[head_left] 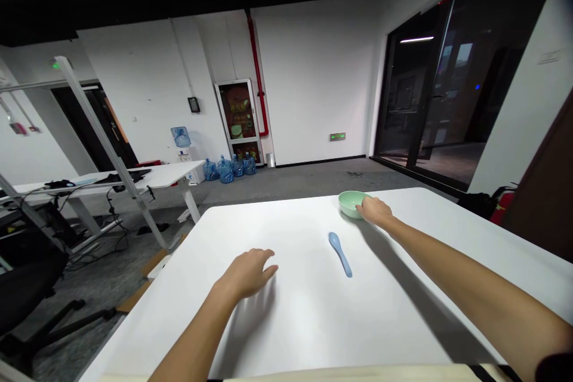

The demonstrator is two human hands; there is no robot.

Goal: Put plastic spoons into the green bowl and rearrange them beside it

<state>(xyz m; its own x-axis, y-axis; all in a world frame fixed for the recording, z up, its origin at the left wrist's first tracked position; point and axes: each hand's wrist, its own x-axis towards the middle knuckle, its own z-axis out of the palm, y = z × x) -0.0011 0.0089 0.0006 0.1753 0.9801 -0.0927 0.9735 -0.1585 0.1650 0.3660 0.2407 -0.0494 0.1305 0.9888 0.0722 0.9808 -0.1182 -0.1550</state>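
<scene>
A light green bowl is near the far edge of the white table. My right hand grips the bowl's right rim, with the thumb on the inside and the other fingers partly hidden. On the tabletop, nearer to me than the bowl, lies a light blue spoon, its handle pointing toward me. Left of the spoon, my left hand hovers over the table with thumb and fingers apart, holding nothing.
Beyond the table, several blue water jugs stand on the floor by a red-piped wall cabinet. Another white desk with cables and a metal frame is at the left. Dark glass doors are at the right.
</scene>
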